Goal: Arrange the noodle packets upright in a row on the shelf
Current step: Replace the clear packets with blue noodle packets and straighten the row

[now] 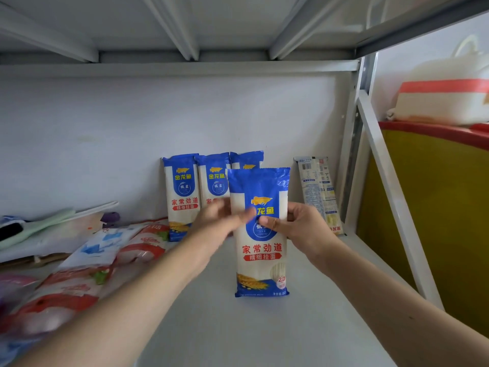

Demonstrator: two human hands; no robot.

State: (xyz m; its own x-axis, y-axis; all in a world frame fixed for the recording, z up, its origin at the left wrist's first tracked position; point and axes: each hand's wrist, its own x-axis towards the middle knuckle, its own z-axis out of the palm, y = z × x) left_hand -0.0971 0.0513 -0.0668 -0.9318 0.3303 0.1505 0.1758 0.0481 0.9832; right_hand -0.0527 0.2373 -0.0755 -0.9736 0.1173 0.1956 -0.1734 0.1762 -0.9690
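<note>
A blue-and-white noodle packet (260, 250) stands upright in the middle of the white shelf (291, 327). My right hand (299, 229) grips its right side, thumb across the front. My left hand (219, 221), blurred, touches the packet's left edge with its fingers over the front. Behind it, three matching packets lean upright in a row against the back wall: one at the left (181, 194), a second (214, 178) and a third (247, 160) partly hidden. Another packet (318, 192) leans upside down, back side out, at the far right.
Red-and-white bags (76, 284) and a blue-and-white bag (103, 247) lie in a heap on the left of the shelf. A shelf frame post (391, 192) slants at the right, with a yellow-and-red object (434, 202) beyond it. Another shelf board sits close overhead.
</note>
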